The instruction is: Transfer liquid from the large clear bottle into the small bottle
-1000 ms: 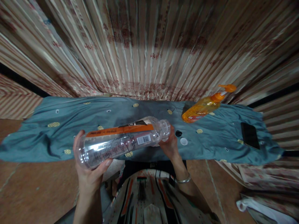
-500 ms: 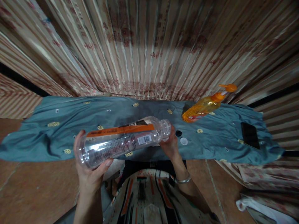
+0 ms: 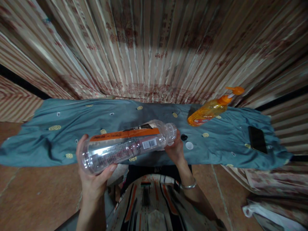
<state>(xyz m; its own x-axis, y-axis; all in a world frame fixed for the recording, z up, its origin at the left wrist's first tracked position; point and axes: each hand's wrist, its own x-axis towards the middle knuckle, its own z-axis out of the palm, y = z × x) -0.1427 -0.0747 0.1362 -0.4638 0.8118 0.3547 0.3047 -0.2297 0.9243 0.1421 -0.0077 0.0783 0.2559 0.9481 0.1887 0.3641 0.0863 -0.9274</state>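
Note:
A clear empty plastic bottle (image 3: 125, 146) with an orange label strip and a barcode lies nearly level in both my hands, its open neck pointing right. My left hand (image 3: 92, 175) wraps round its base end from below. My right hand (image 3: 175, 149) grips the neck end, fingers closed on it. A black cap (image 3: 184, 137) and a white cap (image 3: 189, 145) lie on the blue-grey cloth (image 3: 60, 141) just right of my right hand. An orange pump bottle (image 3: 210, 109) stands on the cloth farther right.
A black phone (image 3: 257, 139) lies on the cloth's right end. Striped curtains (image 3: 154, 48) hang behind the cloth. Brown tiled floor (image 3: 36, 195) is at the lower left, and folded fabric (image 3: 264, 211) is at the lower right.

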